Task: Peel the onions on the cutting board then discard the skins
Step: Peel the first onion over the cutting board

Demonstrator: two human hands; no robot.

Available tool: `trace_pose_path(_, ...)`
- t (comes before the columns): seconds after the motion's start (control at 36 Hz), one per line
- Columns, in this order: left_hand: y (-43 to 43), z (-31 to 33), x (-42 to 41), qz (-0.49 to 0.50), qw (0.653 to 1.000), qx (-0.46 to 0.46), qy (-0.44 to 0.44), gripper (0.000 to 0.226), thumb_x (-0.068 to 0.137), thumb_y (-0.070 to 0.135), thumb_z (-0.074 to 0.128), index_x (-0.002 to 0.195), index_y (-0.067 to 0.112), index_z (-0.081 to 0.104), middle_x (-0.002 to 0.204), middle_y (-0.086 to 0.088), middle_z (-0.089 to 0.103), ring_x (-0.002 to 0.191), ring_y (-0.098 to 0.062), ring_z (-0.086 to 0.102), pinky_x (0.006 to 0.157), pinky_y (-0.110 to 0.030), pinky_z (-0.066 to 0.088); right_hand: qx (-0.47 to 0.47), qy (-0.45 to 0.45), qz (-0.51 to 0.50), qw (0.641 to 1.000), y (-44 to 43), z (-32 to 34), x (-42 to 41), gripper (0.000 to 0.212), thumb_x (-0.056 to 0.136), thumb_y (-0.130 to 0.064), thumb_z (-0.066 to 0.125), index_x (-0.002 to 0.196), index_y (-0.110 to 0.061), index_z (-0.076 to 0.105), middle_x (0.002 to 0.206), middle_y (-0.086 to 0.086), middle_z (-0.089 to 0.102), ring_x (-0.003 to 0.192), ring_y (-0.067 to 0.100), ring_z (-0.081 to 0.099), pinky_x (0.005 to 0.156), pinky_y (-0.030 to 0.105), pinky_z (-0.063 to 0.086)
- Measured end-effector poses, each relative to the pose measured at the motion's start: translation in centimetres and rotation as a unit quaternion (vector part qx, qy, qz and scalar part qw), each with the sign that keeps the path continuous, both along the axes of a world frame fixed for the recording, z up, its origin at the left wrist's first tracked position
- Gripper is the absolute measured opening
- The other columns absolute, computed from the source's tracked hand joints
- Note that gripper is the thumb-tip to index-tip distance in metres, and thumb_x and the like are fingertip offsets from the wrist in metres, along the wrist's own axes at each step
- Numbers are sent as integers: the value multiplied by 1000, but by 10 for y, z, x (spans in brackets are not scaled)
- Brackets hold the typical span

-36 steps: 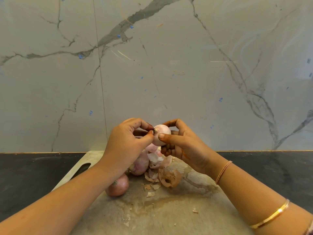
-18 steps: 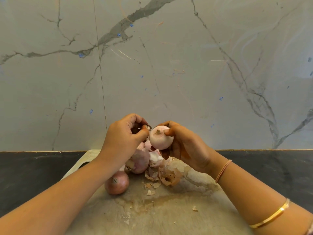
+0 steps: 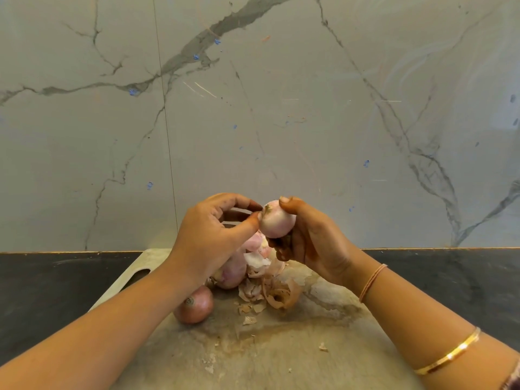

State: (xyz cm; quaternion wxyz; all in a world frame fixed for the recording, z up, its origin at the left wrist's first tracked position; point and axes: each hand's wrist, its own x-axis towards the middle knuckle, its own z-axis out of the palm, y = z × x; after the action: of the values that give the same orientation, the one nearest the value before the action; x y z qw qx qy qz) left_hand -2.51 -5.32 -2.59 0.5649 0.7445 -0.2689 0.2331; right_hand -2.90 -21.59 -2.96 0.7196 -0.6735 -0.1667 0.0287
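My right hand grips a pale pink peeled onion above the cutting board. My left hand pinches at the onion's root end with thumb and forefinger. An unpeeled brown onion lies on the board under my left forearm. A partly peeled onion sits behind it, half hidden by my left hand. Loose skins are piled on the board below my right hand.
The board lies on a dark countertop against a marble-patterned wall. Small skin flakes are scattered over the board's near part. A handle slot shows at the board's far left corner.
My right hand has turned the onion so its root end faces my left hand. My left thumb and forefinger have closed in on that end.
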Motion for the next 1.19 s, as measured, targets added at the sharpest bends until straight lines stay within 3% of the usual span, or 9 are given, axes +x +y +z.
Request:
trace_pose_path(0.19, -1, 0, 1, -7, 1000, -11, 13, 17, 81, 5, 71, 78, 22, 69, 69, 15, 70, 66, 0, 66, 56, -10, 46, -38, -38, -16, 998, 2, 1, -1, 32, 92, -43, 52, 104, -14, 48, 86, 8, 57, 60, 13, 51, 54, 23, 44)
trace_pose_path(0.33, -2, -3, 4, 25, 999, 20, -17, 21, 80, 6, 70, 76, 27, 68, 71, 11, 70, 68, -2, 66, 59, -12, 49, -56, -49, -27, 997, 2, 1, -1, 22, 99, -36, 42, 103, -14, 45, 91, 10, 56, 62, 14, 51, 53, 21, 43)
trace_pose_path(0.53, -1, -4, 6, 79, 990, 76, -83, 22, 79, 11, 68, 77, 32, 62, 72, 10, 66, 69, -3, 62, 57, -12, 49, -89, -72, -39, 993, 5, 3, -2, 26, 97, -41, 43, 101, -15, 46, 88, 9, 56, 62, 13, 50, 53, 21, 42)
trace_pose_path(0.67, 2, -4, 8, 77, 988, 94, -93, 13, 81, 9, 67, 84, 21, 66, 73, 12, 66, 71, -3, 62, 59, -10, 46, -84, -55, -32, 994, 3, 3, -3, 25, 99, -39, 42, 98, -15, 48, 89, 9, 54, 64, 16, 49, 53, 21, 41)
trace_pose_path(0.86, 7, -1, 8, 25, 991, 103, -78, 12, 88, 6, 61, 88, 18, 63, 77, 9, 68, 68, -5, 66, 60, -15, 52, -86, -30, -54, 994, 4, 2, -2, 31, 100, -36, 34, 110, -13, 53, 87, 11, 55, 58, 12, 47, 50, 20, 39)
trace_pose_path(1.06, 13, -1, 15, 29, 998, 45, -42, 20, 91, 6, 58, 87, 26, 58, 76, 4, 70, 61, -10, 68, 56, -21, 53, -79, -21, -49, 995, 4, 0, -3, 29, 98, -40, 38, 101, -15, 53, 79, 8, 54, 53, 9, 45, 51, 20, 37)
trace_pose_path(1.19, 12, -3, 12, 14, 997, 65, -50, 30, 88, 3, 60, 91, 33, 63, 80, 9, 72, 69, -8, 69, 67, -24, 57, -19, -2, -37, 999, 0, 2, -1, 39, 94, -47, 44, 105, -11, 56, 70, 5, 57, 55, 11, 48, 53, 22, 39)
